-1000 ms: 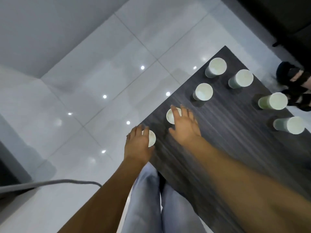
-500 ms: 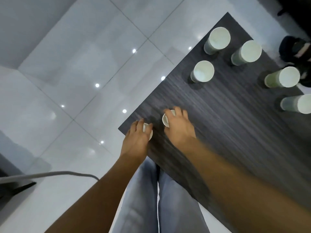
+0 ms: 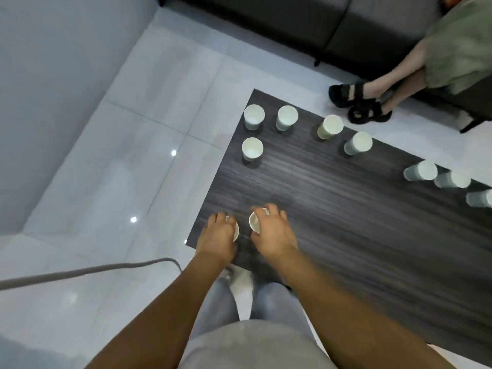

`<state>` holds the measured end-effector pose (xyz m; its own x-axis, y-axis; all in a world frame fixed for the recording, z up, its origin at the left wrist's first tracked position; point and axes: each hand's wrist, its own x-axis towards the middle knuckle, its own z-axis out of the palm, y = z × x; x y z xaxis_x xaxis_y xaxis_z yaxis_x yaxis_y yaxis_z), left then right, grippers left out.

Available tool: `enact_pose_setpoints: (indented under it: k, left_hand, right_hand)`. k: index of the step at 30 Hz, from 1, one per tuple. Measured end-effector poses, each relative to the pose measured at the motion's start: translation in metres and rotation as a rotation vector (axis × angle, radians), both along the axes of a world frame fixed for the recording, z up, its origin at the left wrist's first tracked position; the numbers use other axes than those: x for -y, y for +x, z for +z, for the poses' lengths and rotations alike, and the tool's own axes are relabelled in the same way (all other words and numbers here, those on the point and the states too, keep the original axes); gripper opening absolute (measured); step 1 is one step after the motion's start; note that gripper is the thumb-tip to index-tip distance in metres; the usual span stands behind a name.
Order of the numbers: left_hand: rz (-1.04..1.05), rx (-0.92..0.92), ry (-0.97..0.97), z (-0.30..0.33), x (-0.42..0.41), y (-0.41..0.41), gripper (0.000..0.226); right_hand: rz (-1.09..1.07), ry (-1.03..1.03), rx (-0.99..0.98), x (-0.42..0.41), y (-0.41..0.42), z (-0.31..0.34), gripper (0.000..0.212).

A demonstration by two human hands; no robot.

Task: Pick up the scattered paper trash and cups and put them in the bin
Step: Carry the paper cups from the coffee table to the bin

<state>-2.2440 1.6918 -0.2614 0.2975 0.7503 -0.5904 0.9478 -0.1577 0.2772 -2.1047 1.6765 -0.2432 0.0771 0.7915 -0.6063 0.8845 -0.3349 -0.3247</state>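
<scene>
The person is standing at the near corner of a dark wood-grain table point(image 3: 346, 209), reaching down with both hands at once. The left hand point(image 3: 217, 235) is curling its fingers over one white paper cup point(image 3: 236, 230), of which only a sliver of rim is showing beside the knuckles. The right hand point(image 3: 274, 233) is wrapping round a second white paper cup point(image 3: 254, 222), thumb on the near side and fingers over the far rim. Both cups are sitting just beside each other near the table's edge.

More paper cups are standing further off: three at the far corner point(image 3: 254, 115), others strung along the far edge toward the right point(image 3: 358, 143). No bin and no loose paper are showing in this view.

To do this step well, each grip should probably be closing on the cup's wall rather than only the rim, gently, since thin paper crushes easily. Lifting straight up would keep the two cups from knocking together or sliding off the edge.
</scene>
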Motion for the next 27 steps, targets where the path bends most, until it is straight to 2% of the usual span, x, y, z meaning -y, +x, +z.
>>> enact_pose_setpoints:
  k: [4, 11, 14, 20, 27]
  left_hand:
    - [-0.163, 0.027, 0.059, 0.037, 0.008, -0.01, 0.055]
    - [-0.439, 0.003, 0.019, 0.096, 0.037, -0.015, 0.053]
    - [-0.574, 0.003, -0.007, 0.118, 0.049, 0.005, 0.055]
    - [-0.842, 0.076, 0.004, 0.142, 0.094, 0.063, 0.041]
    - [-1.218, 0.1, -0.022, 0.163, 0.192, 0.137, 0.042]
  right_hand:
    - [-0.154, -0.02, 0.026, 0.035, -0.016, 0.035, 0.056]
    - [-0.443, -0.039, 0.019, 0.111, -0.042, 0.086, 0.05]
    - [-0.582, -0.012, 0.048, 0.143, -0.04, 0.104, 0.048]
    - [-0.874, 0.046, 0.087, 0.218, -0.019, 0.13, 0.046]
    - [-1.261, 0.122, 0.122, 0.347, 0.004, 0.153, 0.062]
